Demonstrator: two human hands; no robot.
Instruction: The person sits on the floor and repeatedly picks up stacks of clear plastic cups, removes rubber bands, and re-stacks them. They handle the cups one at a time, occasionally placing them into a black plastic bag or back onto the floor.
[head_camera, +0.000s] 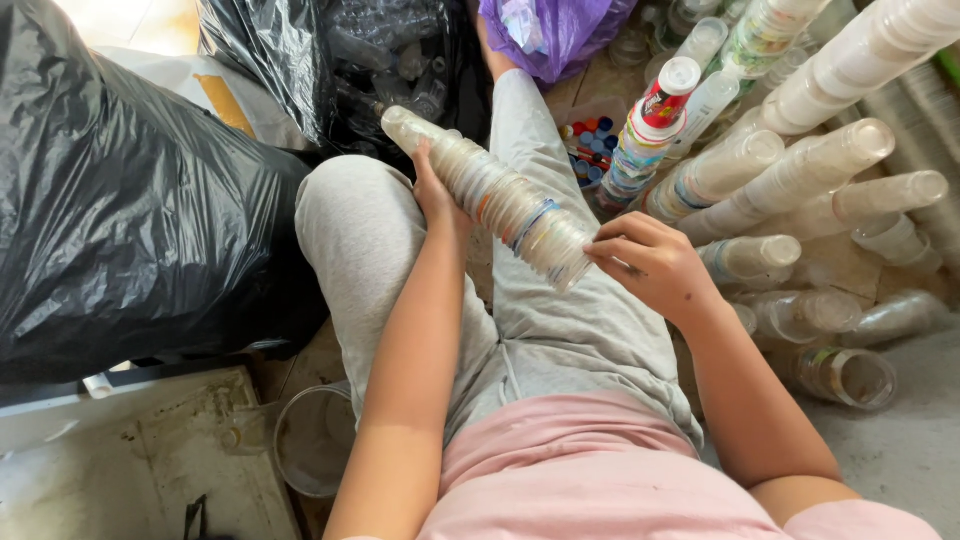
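Observation:
A long stack of nested clear plastic cups (490, 195) lies slanted across my lap, its closed end pointing up to the left. My left hand (437, 195) grips the stack from below near its middle. My right hand (645, 262) is at the stack's open lower end, fingers curled against the rim of the last cup. I sit on the floor in grey trousers (560, 320) and a pink top.
Big black rubbish bags (120, 200) fill the left side; another black bag (330, 60) holds bottles. A purple bag (560, 30) lies ahead. Many more cup stacks (790, 180) lean at the right. Coloured bottle caps (588, 140) sit in a tray. A clear cup (315, 440) lies lower left.

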